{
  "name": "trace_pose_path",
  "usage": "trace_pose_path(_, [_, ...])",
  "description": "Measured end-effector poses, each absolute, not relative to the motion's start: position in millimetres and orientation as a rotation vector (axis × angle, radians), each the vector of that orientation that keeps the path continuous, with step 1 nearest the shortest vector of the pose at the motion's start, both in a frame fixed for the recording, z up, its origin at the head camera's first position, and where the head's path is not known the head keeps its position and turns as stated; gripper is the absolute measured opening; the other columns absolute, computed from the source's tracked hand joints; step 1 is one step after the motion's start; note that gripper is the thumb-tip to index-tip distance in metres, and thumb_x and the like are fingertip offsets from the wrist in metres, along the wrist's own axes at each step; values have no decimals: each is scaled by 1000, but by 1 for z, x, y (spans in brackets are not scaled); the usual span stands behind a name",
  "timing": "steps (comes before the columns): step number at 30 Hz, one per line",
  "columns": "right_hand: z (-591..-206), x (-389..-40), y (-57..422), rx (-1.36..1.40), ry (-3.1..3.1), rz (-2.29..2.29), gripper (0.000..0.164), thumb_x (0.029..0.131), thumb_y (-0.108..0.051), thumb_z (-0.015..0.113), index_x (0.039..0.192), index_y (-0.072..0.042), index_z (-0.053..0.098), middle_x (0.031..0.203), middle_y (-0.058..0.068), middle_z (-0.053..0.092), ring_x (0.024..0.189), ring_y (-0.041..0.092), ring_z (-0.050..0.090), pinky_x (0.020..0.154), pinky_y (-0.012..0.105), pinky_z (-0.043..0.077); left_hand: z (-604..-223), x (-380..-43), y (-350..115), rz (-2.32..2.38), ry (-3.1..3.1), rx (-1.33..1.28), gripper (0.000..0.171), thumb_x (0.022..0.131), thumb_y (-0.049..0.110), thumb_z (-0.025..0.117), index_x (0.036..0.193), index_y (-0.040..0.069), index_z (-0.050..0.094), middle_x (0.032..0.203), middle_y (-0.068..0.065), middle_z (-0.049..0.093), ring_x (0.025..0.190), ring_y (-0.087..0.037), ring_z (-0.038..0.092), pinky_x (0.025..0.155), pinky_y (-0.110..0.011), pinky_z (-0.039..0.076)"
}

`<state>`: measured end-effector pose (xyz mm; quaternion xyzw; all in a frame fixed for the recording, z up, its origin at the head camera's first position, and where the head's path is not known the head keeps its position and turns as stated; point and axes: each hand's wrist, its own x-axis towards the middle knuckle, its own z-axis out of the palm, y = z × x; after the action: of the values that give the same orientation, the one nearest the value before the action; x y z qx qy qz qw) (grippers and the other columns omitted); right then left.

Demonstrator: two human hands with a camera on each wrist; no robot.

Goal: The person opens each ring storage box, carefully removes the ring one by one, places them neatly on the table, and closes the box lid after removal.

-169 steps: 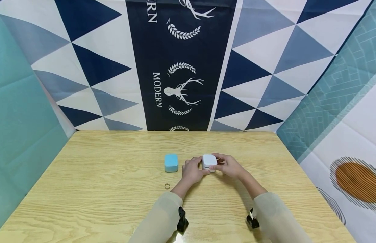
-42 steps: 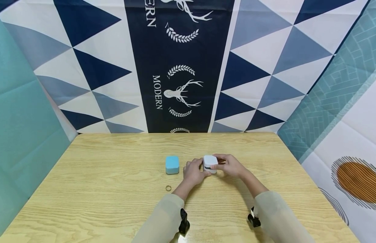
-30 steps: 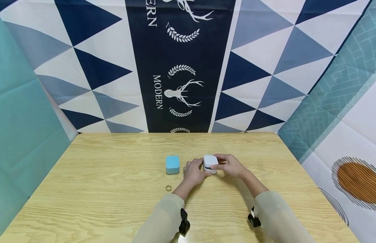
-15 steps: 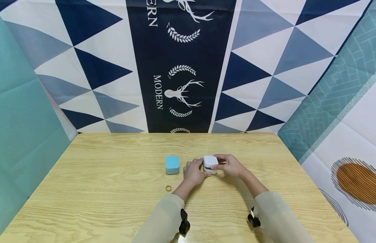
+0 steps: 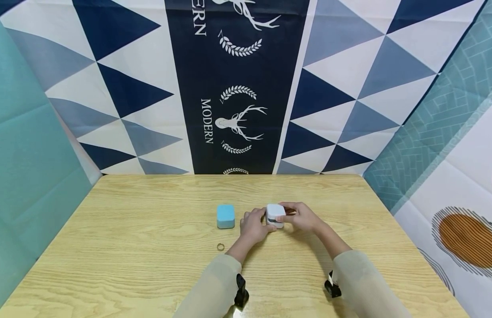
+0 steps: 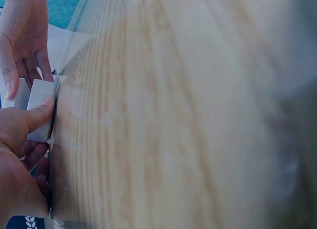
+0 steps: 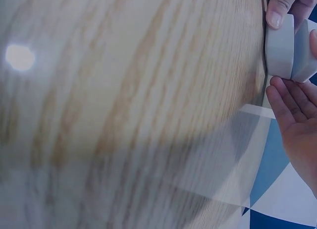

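In the head view a small white box stands on the table right of centre, its rounded square lid (image 5: 275,210) tilted up off the base (image 7: 280,48), with a dark gap between at the front. My left hand (image 5: 253,226) grips the base, thumb on its near side. My right hand (image 5: 304,217) pinches the lid (image 6: 21,96) between thumb and fingers. Both wrist views show the two parts apart on the side facing me; the inside cannot be made out. Left of my left hand sits a similar blue box (image 5: 226,216), shut, and in front of it a small gold-coloured ring (image 5: 220,247).
The light wood table (image 5: 142,247) carries these things. A patterned cloth (image 5: 234,88) hangs behind its far edge, with a teal cloth (image 5: 35,176) at the left and a white printed cloth (image 5: 448,185) at the right. Black straps (image 5: 241,291) circle both wrists.
Compared with 5.6 s ago, the gap under the white lid is wider and darker at the front. Over the last second the hands and boxes stay practically still.
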<state>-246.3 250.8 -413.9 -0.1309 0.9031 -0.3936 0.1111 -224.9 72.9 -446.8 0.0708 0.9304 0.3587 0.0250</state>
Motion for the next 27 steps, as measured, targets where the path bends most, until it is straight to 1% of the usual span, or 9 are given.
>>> trace_pose_path(5, [-414,-247,251,-394,2660,-1149,59,84,-31,68,129,4,53,112,16,65,100,25,61,82,33,49,-446,-225,73,1115,2873,226,66,77,39,74,135,14,52,130,-3,57,105,-24,48,86,-39,36])
trace_pose_path(10, [-414,-247,252,-382,2660,-1143,58,84,-32,68,129,2,54,113,15,65,101,24,60,83,33,48,-447,-225,74,1120,2868,225,67,77,39,73,135,14,51,130,-3,56,105,-24,48,86,-39,36])
trace_pose_path(20, [-414,-246,252,-384,2653,-1158,57,84,-32,68,128,3,54,112,15,65,101,24,61,84,36,49,-446,-224,74,1109,2882,218,66,77,40,73,134,15,52,130,-2,57,105,-23,48,86,-38,36])
trace_pose_path(27, [-414,-247,252,-384,2649,-1164,57,84,-32,69,128,2,54,113,15,65,101,24,61,84,35,49,-446,-224,74,1108,2885,215,65,77,39,74,134,15,53,129,-2,58,104,-24,49,86,-38,36])
